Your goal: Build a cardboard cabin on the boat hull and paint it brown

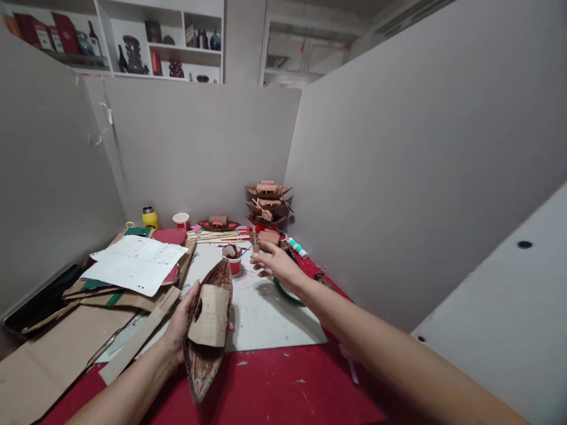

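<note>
A brown model boat with a plain cardboard canopy is gripped in my left hand. The boat is tilted, its far tip close to a red and white paper cup with dark brown stuff inside. My right hand reaches forward over the white board, fingers apart. Its fingertips are near a small brown piece; I cannot tell if they touch it. Behind that hand lies another brown canopy, partly hidden. A blue stick leans out of the cup.
Stacked model boats stand at the back corner, with a single boat to their left. Thin wooden sticks lie in front. Cardboard sheets and white paper cover the left. A green tape ring sits below my right hand.
</note>
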